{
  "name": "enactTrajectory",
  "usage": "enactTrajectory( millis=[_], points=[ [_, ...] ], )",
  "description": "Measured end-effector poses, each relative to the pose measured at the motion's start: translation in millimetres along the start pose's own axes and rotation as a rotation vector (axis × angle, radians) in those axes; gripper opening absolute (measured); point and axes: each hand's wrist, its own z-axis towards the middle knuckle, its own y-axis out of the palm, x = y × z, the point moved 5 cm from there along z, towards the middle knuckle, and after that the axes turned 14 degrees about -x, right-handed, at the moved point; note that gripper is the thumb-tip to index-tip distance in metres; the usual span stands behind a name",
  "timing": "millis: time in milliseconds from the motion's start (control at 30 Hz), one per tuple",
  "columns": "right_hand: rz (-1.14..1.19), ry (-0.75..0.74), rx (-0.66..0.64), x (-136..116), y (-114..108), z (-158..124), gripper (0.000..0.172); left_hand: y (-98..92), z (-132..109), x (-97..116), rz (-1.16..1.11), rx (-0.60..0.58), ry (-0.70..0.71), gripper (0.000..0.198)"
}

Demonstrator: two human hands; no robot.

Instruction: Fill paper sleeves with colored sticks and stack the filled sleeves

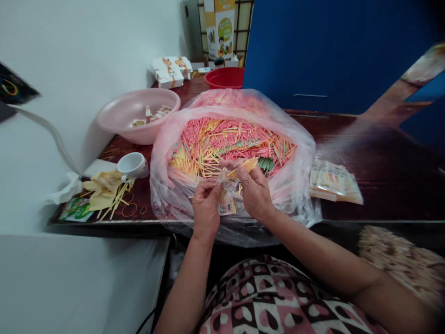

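Note:
My left hand (207, 204) pinches a small clear plastic packet (227, 188) with a printed lower end. Between the fingers of my right hand (255, 192) is a bundle of yellow sticks (245, 168), its left end at the mouth of the packet. Whether the ends are inside the packet I cannot tell. Both hands are over the front edge of a big clear plastic bag (160, 181), opened wide. Loose thin sticks (232, 141) in pink, yellow, orange and green fill the bag.
Filled packets (330, 181) lie stacked right of the bag. On the left are a white cup (133, 165), loose yellow sticks (116, 200) and a pink basin (116, 113). Behind stand a red basin (224, 78) and white boxes (170, 72). A blue panel (313, 51) rises at the back right.

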Motion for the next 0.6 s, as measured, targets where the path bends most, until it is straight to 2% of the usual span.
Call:
enactTrajectory(
  millis=[167,300,367,467,600],
  points=[
    [-0.075,0.075,-0.131,2.5,-1.6,5.1,0.035,0.9,0.5,2.3,0.034,-0.025,0.028,0.031],
    [-0.204,0.072,-0.200,-0.5,-6.5,7.3,0.042,0.6,1.0,-0.2,0.042,-0.040,-0.006,0.032],
    [-0.259,0.059,-0.166,-1.5,-11.7,5.6,0.042,0.6,1.9,-0.5,0.042,-0.034,-0.009,0.032],
    [-0.247,0.068,-0.036,2.6,-23.6,0.0,0.043,0.6,2.9,2.0,0.022,0.028,0.021,0.032],
    [-0.160,0.227,-0.118,21.0,-27.7,-5.5,0.034,7.2,0.3,7.5,0.073,0.076,0.059,0.031]
  ],
)
